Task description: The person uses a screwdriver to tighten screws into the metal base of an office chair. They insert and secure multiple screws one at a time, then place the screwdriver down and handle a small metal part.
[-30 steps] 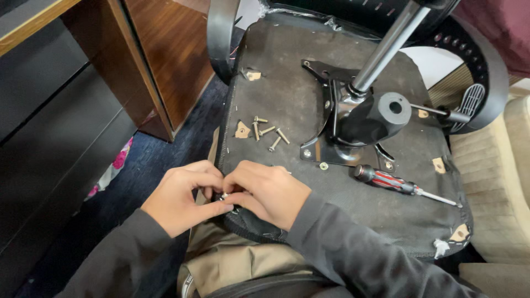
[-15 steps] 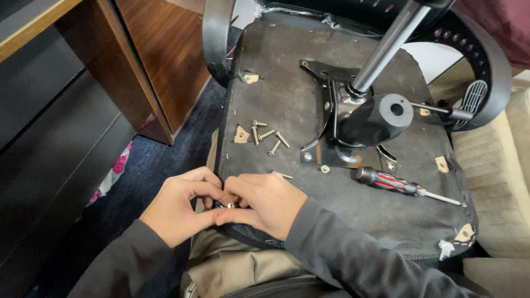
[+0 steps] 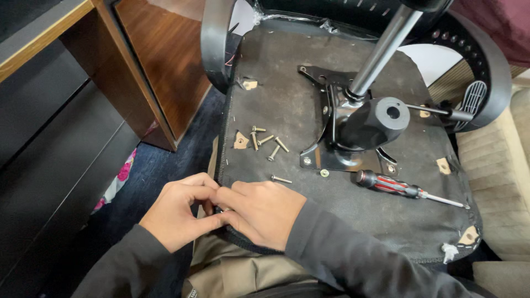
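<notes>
At the near left corner of the upturned chair seat (image 3: 287, 83), the left hand (image 3: 179, 215) and right hand (image 3: 259, 212) meet, fingers curled and pinching a small metal part between them; it is mostly hidden. Beside them a loose bolt (image 3: 281, 179) lies near the stapled fabric edge. Four more bolts (image 3: 267, 141) lie farther in. A red-and-black screwdriver (image 3: 406, 190) rests by the glossy black mounting plate (image 3: 342, 157), with bare dark fabric toward the right edge.
</notes>
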